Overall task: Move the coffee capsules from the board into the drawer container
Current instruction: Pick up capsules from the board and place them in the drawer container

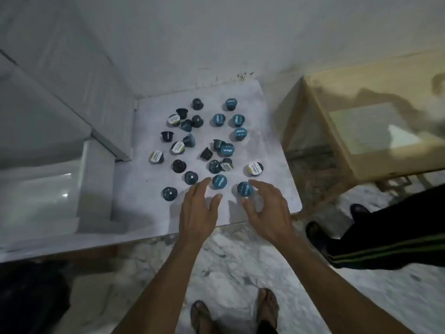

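- Sandalled feet (234,309) on the marble floor lie nearest, at the bottom edge; both forearms reach away from them toward the board (277,189).
- Left hand (196,213) hovers with fingers spread and empty, its tips just beside one teal capsule (219,181).
- Right hand (269,213) is curled half open around another teal capsule (245,189), thumb and forefinger on either side; whether they already touch it is unclear.
- Remaining coffee capsules (204,141) are scattered over the board's middle and far part, some upright, some tipped over.
- Drawer container (48,189) sits to the left of the board, pale and open-topped.
- To do this step well, I would pinch each capsule by its sides, starting with the near ones, then carry both left in one trip.
- Much of the drawer's inside is washed out by glare, so its contents cannot be told.
- Lid lettering is too blurred to read, and a second person's leg (385,230) is cut off at right.
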